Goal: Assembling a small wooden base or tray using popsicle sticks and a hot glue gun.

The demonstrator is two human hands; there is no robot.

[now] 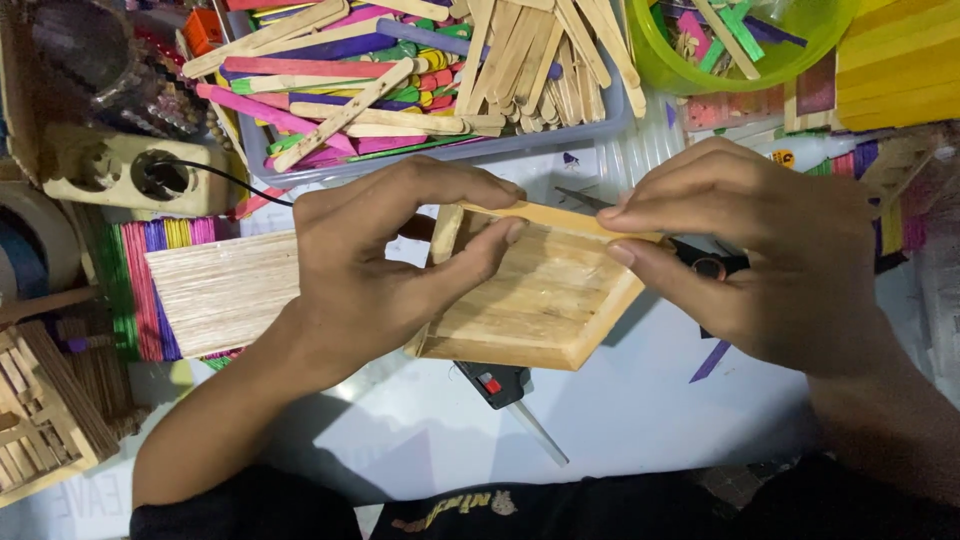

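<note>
Item 1, wooden stick panel (pixel 530 300): a flat square tray of pale craft sticks laid side by side with a raised stick rim, grain smooth and unpainted. I see it lifted and tilted above the white surface (pixel 640 410), lying diagonally between my two hands, its far edge uppermost.

Item 2, left hand (pixel 385 260): thumb and fingers pinched on the panel's near-left rim, where a short upright stick stands. Grasping.

Item 3, right hand (pixel 760 250): fingertips pressed together on the far-right corner of the rim. Grasping. Both hands sit equally close; the rim runs from one to the other.

Item 4, glue gun (pixel 500 385): dark body with red switch, lying on the surface just under the panel's near edge.

Item 5, clear tray of sticks (pixel 420 90): plain and dyed pink, purple, green, heaped loose, beyond the hands.

Item 6, bundle of plain sticks (pixel 225 290): stacked tight, left of the left hand.

Item 7, green bowl (pixel 740 55): translucent, holding cut stick pieces.
</note>
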